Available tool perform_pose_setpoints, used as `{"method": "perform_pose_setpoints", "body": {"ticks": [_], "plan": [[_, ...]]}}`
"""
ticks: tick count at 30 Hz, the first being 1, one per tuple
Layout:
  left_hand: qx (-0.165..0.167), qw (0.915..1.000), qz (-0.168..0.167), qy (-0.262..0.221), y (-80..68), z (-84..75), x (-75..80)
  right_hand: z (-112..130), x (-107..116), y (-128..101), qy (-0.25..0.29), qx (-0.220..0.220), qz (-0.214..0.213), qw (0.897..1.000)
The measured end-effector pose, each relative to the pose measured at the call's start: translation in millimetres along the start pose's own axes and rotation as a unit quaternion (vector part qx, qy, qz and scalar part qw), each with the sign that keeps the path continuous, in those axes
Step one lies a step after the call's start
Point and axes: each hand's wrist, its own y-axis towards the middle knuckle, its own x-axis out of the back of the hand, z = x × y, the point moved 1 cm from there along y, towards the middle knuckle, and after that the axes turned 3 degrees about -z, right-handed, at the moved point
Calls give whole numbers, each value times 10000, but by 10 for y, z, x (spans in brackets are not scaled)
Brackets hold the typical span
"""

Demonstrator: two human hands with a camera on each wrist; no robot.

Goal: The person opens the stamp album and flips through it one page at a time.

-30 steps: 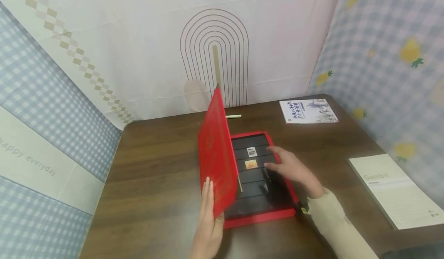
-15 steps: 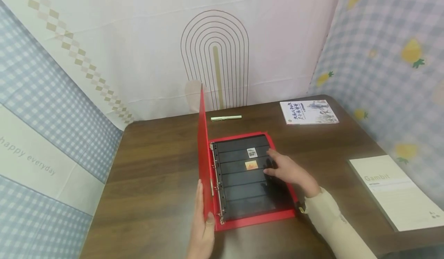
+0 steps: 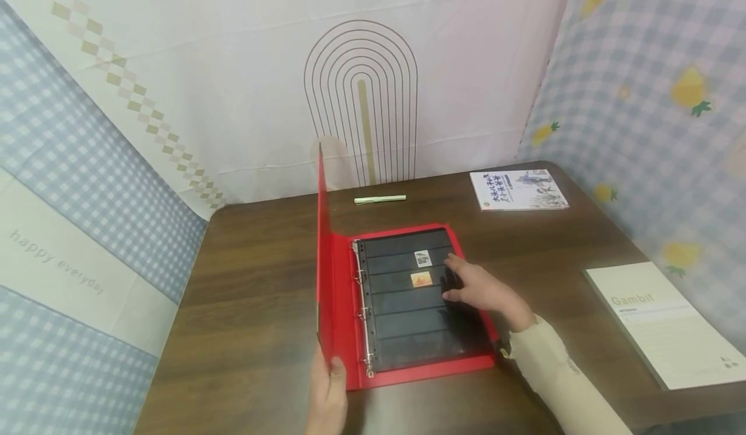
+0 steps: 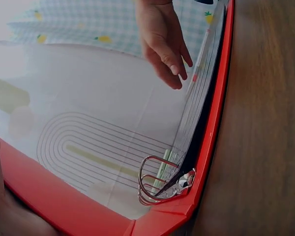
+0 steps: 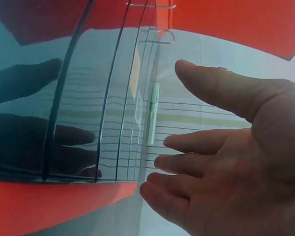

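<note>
A red ring binder (image 3: 419,375) lies open on the brown table. My left hand (image 3: 326,390) pinches the lower edge of its front cover (image 3: 320,228), which stands almost upright; the cover's inner face (image 4: 54,201) fills the left wrist view. Metal rings (image 3: 361,312) hold black pocket pages (image 3: 408,322) with two stamps, one pale (image 3: 423,258) and one orange (image 3: 421,279). My right hand (image 3: 474,287) is flat with straight fingers over the right side of the top page. In the right wrist view its fingers (image 5: 187,167) are mirrored in the glossy page.
A pale green pen (image 3: 380,199) lies behind the binder. A small illustrated book (image 3: 517,189) sits at the back right, and a white booklet (image 3: 664,322) lies near the right edge. The bare table (image 3: 250,292) stretches left of the binder. Fabric walls surround the table.
The left hand has swung the red cover leftward, from leaning over the pages to nearly upright, uncovering the rings and the whole page. The right hand has barely moved.
</note>
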Motion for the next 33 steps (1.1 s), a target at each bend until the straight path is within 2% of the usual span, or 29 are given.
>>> {"method": "perform_pose_setpoints", "body": {"ticks": [3,8,11,15,20,23,26,29,30,33], "plan": [[-178,9994,-276,-131,-37,14,3,-11,-11,11,-41,-11,64,10000],[-278,9972,-640,-257,-78,22,45,-26,-44,27,-75,-102,243,9996],[-11,9972,-659,-364,-77,13,93,-43,-58,32,-98,-173,309,9993],[587,9947,-752,-382,-68,-2,155,-57,-71,34,-114,-214,351,9991],[1157,9892,-852,-273,-77,-9,232,-48,-97,28,-166,-173,405,9989],[1341,9854,-1050,-21,-109,3,292,-43,-116,30,-169,-163,441,9988],[1199,9801,-1580,95,-118,15,359,-45,-130,36,-168,-160,457,9987],[717,9706,-2282,-261,-78,15,450,-50,-133,33,-191,-195,457,9986],[519,9655,-2514,-442,-56,15,484,-55,-132,32,-198,-224,460,9985],[314,9451,-3163,-760,-2,-2,602,-62,-132,40,-223,-298,470,9982]]}}
